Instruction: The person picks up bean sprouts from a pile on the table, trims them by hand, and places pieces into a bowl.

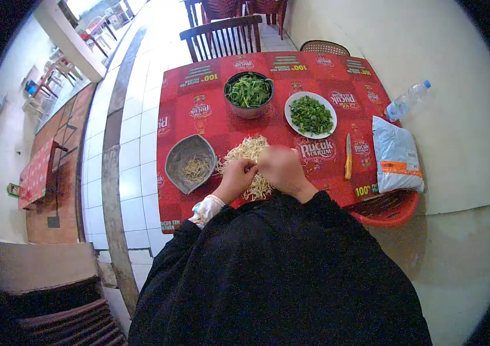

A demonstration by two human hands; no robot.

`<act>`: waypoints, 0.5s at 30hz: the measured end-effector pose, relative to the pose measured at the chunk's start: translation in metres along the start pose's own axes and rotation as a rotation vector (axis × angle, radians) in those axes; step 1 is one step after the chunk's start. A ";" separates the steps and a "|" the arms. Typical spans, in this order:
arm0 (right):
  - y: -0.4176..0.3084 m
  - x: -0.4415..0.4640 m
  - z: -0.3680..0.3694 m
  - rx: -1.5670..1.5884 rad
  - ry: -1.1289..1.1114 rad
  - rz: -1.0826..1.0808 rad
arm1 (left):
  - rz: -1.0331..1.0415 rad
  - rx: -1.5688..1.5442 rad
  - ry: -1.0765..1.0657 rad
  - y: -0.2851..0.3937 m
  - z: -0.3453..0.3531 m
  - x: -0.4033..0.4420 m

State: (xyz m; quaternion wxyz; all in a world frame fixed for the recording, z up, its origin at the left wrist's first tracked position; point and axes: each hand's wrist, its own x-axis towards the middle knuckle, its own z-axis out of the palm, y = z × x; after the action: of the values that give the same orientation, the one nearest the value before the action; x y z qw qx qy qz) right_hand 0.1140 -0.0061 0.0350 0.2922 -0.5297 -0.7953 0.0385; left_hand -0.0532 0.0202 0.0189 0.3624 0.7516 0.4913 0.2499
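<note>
A heap of bean sprouts [247,149] lies on the red tablecloth in front of me. Over its near side, my left hand [237,177] has its fingers pressed together at the tips, close to my right hand [282,168], which is smeared by motion. Whatever is between the left fingertips is too small to name. To the left, a grey bowl [174,163] holds a smaller pile of sprouts [196,169]. Behind the heap stand a pot [249,111] of leafy greens [249,90] and a white plate [313,135] of chopped greens [310,114].
A knife [348,157] with a wooden handle lies right of the heap. Beyond it are a plastic package [393,154], a water bottle [409,100] and a red basket [389,211] at the table's right edge. A wooden chair [222,38] stands behind the table.
</note>
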 end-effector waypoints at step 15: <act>0.092 -0.019 0.022 0.007 -0.011 0.343 | -0.121 -0.165 0.191 -0.048 -0.031 -0.020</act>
State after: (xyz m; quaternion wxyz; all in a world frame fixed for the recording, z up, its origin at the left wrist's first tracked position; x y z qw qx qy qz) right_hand 0.1834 0.0226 -0.0253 0.2788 -0.6565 -0.6946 0.0934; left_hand -0.1103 0.0236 -0.0008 0.3890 0.6610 0.5457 0.3377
